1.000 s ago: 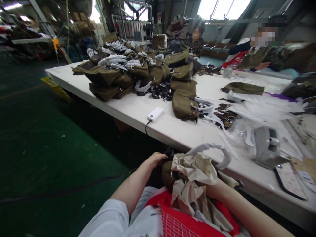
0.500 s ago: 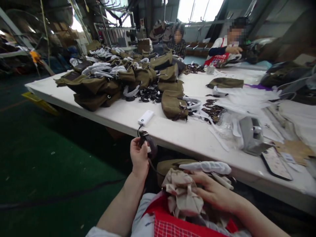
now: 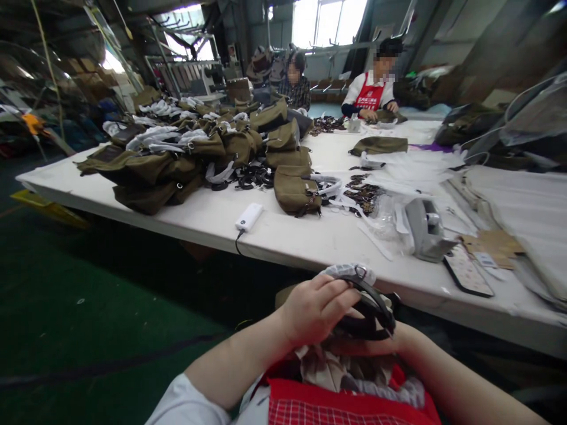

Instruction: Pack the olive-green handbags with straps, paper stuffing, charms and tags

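Observation:
Over my lap, my left hand point(image 3: 315, 308) is closed round a coiled black strap point(image 3: 380, 304). Below and behind that coil lies my right hand point(image 3: 376, 347), its fingers mostly hidden, so I cannot see what they grip. Both hands are at an olive bag on my lap, which shows only a little behind my left hand. Crumpled beige fabric point(image 3: 325, 370) bulges from it beneath my hands. A white-wrapped handle point(image 3: 343, 271) stands up just beyond my left fingers.
Across the white table point(image 3: 199, 215) lie a heap of olive bags point(image 3: 177, 159), a single olive bag point(image 3: 296, 192), a white power bank point(image 3: 249, 217) with a cable, a grey tape dispenser point(image 3: 426, 230) and a phone point(image 3: 467, 271). Two people sit at the far side.
My left hand has moved right, from beside the table edge to over the bag, bringing the black strap along. My right hand is now largely covered. The far person in red has lowered their hands.

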Tool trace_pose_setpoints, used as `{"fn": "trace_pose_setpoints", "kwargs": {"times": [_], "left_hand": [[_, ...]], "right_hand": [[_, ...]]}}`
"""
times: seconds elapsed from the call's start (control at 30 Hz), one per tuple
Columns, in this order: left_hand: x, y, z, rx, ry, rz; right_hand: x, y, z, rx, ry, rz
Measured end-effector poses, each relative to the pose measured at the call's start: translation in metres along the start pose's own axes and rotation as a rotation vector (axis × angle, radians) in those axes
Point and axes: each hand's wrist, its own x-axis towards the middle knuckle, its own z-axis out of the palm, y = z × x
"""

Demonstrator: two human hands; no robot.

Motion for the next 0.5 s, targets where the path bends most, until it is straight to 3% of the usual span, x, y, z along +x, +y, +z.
{"fn": "trace_pose_setpoints", "kwargs": {"times": [0.07,0.2,0.27,0.33,0.4,0.5], "left_hand": [[-0.001,-0.005,0.004,0.021,-0.124,-0.109],[0.005,-0.006,0.009,-0.012,-0.309,-0.127],[0.009,-0.001,0.011,0.004,-0.334,-0.117],[0.009,0.007,0.01,0.069,-0.28,-0.137],[0.004,0.015,0.005,0.108,-0.23,-0.125],[-0.01,0.023,-0.005,-0.013,-0.41,-0.045]], "right_hand": [[-0.007,0.007,-0.011,0.169,-0.033,0.003],[-0.013,0.022,-0.019,0.551,0.16,0.089],[-0.011,0.031,-0.016,0.529,0.192,0.194],[-0.009,0.04,-0.014,0.474,0.248,0.275],[-0.008,0.048,-0.017,0.416,0.388,0.299],[-0.011,0.057,-0.027,0.191,0.582,0.233]]}}
